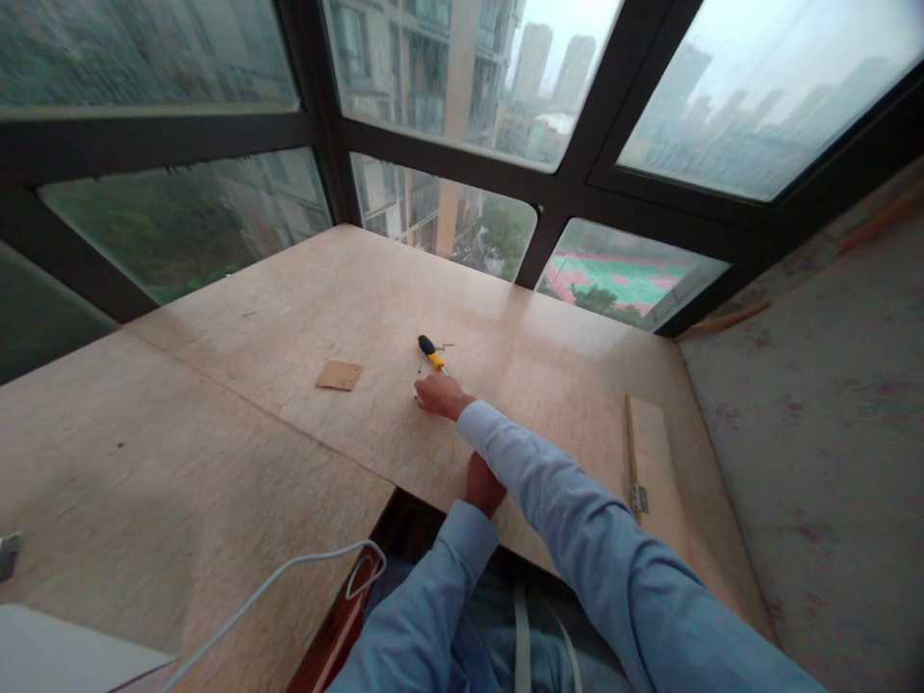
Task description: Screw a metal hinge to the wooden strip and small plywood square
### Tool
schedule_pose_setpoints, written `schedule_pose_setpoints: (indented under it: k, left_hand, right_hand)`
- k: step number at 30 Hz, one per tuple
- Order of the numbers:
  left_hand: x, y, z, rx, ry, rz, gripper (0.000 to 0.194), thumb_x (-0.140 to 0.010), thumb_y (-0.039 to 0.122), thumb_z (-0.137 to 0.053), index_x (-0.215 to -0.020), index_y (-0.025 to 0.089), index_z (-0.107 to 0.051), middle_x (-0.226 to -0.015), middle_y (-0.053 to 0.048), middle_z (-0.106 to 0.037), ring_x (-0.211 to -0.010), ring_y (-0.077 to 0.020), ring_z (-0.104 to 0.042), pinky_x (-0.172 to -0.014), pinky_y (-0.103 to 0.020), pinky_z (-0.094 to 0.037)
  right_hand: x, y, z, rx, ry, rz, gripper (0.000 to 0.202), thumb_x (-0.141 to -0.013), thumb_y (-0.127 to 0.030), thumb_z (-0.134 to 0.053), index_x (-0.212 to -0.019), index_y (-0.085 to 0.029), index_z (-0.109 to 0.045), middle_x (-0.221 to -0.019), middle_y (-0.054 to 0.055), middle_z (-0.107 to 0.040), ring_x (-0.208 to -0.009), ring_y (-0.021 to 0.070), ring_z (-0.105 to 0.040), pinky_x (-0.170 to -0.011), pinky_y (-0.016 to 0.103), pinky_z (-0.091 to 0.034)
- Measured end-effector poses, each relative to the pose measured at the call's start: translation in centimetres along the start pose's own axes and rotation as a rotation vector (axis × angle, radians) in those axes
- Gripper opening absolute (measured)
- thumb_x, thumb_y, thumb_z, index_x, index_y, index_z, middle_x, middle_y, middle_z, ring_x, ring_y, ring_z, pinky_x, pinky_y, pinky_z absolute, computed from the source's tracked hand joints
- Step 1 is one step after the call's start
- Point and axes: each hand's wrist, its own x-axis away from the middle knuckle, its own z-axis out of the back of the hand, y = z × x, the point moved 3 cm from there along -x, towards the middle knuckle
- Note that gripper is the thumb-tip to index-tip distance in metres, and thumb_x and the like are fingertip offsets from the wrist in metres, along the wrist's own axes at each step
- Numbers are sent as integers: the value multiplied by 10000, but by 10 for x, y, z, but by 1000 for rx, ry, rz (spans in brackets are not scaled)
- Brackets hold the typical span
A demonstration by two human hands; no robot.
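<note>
My right hand (437, 395) is over the tabletop with its fingers closed in a pinch. At the fingertips shows a small dark tip that looks like a screw (416, 397). Just beyond the hand lies a screwdriver (431, 352) with a black and yellow handle, its shaft pointing toward my hand. Beside the handle are loose screws (446, 346), thin and dark. My left hand (483, 484) is at the table's front edge, under my right forearm; its fingers are hidden. A small brown rectangular piece (339, 375) with little holes lies left of my right hand.
On the right, a wooden board (655, 462) with a metal hinge (639, 498) lies by the wall. A white cable (289, 561) runs across the front left. A white flat sheet (72, 650) is in the lower left corner. Windows (448, 87) enclose the far side.
</note>
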Motion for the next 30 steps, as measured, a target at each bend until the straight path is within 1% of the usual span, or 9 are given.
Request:
schedule_pose_setpoints:
  k: [2,4,7,10,13,18,22,25,30]
  left_hand:
    - [-2,4,-1,-106,-33,-50,129,-741,95,-638,-653,176,-589,-849,-145,-726,-883,-281,-694,-835,-414,-546]
    - [-4,6,-3,-161,-55,-66,145,-750,76,-601,-638,167,-587,-794,-143,-716,-802,-267,-696,-748,-382,-541]
    - [-4,6,-4,-158,-20,-70,125,-755,67,-561,-682,152,-615,-762,-124,-705,-733,-241,-689,-681,-344,-528]
    - [-1,4,-3,-63,-15,-79,140,-786,98,-533,-794,153,-661,-734,-69,-698,-665,-187,-680,-648,-291,-530]
    - [3,3,-1,24,-28,-92,166,-804,143,-514,-840,167,-674,-751,-43,-702,-605,-144,-666,-616,-254,-539]
    - [5,5,4,98,-14,-116,203,-804,257,-527,-871,170,-698,-865,-68,-729,-596,-139,-671,-565,-253,-561]
    - [3,5,4,103,-2,-68,247,-786,326,-553,-890,169,-713,-876,-78,-736,-595,-160,-681,-542,-271,-571]
    - [2,4,4,88,-4,-22,258,-775,347,-578,-910,176,-717,-838,-69,-738,-610,-175,-693,-528,-266,-565]
    - [1,7,4,64,10,34,273,-747,359,-607,-914,172,-715,-780,-56,-730,-605,-179,-691,-535,-266,-571]
  right_hand:
    - [10,3,-1,-57,-14,26,215,-861,-144,-593,-1025,-91,-721,-1158,245,-705,-1107,353,-677,-878,441,-544]
    - [24,10,-3,-142,-35,31,139,-776,-135,-661,-885,-90,-734,-1052,232,-740,-1015,353,-707,-819,420,-554]
    - [52,26,-5,-329,-58,21,65,-723,-181,-676,-700,-122,-690,-740,140,-751,-711,260,-726,-633,312,-540]
    - [90,47,-5,-581,3,1,67,-731,-226,-625,-707,-164,-621,-601,37,-696,-499,147,-629,-486,220,-452]
    - [135,74,-6,-851,79,-24,42,-742,-237,-523,-759,-200,-532,-548,-27,-640,-404,99,-541,-417,192,-403]
    - [216,125,-16,-1205,228,-98,130,-734,-327,-437,-825,-234,-434,-549,-46,-628,-351,94,-497,-357,190,-355]
    - [273,158,-34,-1488,410,-158,190,-721,-363,-558,-797,-217,-464,-628,6,-702,-365,81,-537,-347,171,-306]
    - [306,175,-51,-1721,551,-175,227,-693,-334,-691,-779,-192,-535,-681,41,-745,-380,80,-563,-355,167,-338]
    - [345,195,-77,-1795,739,-262,257,-696,-363,-747,-779,-193,-574,-636,13,-737,-376,92,-570,-374,184,-411]
